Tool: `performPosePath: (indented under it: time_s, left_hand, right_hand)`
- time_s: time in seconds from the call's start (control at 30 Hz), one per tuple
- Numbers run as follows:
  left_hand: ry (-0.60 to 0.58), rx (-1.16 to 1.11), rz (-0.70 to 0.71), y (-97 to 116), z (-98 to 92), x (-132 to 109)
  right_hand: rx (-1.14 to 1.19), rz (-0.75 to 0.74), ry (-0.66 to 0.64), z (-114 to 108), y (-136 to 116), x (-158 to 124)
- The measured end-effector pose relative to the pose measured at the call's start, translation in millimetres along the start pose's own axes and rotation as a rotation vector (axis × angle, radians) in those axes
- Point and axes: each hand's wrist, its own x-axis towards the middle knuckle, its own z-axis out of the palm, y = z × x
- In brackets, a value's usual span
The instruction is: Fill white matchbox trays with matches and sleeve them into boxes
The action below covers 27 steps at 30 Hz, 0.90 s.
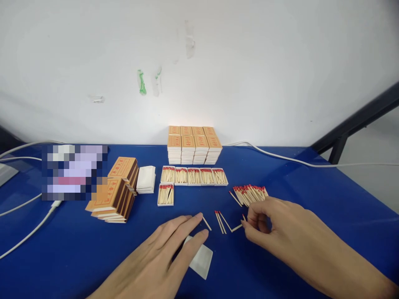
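Note:
My left hand (168,249) is open, with fingers apart over a white matchbox tray (202,261). Its index fingertip meets the end of a single match (207,223) on the table. The thumb covers part of the tray, which shows nothing inside. My right hand (264,220) is closed in a pinch, and a red-headed match (244,217) sticks out at its fingertips. Between the hands lie a few loose matches (220,222). Just beyond the right fingers spreads a pile of matches (249,194), partly hidden by that hand.
Match-filled trays (193,177) form a row, with another filled tray (166,195) in front. Behind stand stacked matchboxes (195,143) against the wall. To the left are box sleeves (114,191), stacked white trays (146,179), a blurred item (75,170) and cables (37,226) on the blue table (311,187).

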Motion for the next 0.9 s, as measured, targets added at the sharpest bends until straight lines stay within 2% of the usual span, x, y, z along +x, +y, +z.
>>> performPosePath:
  time_s: [0.13,0.3,0.53,0.7,0.9]
  left_hand:
    - [-0.012,0.064,0.034,1,1.6,0]
    - [-0.019,0.109,0.089,2,-0.6,6]
    - [0.033,0.063,0.097,3,-1.3,13]
    - [0.037,0.081,0.128,4,-3.0,15]
    - [0.021,0.042,0.147,-1,10.8,19]
  right_hand:
    - [-0.007,0.0,-0.069,0,4,0]
    - [-0.035,0.042,-0.044,5,3,2]
    - [0.1,0.061,-0.073,11,-3,4]
    - [0.182,0.072,-0.045,15,-11,6]
    - [0.274,0.071,-0.039,17,-23,8]
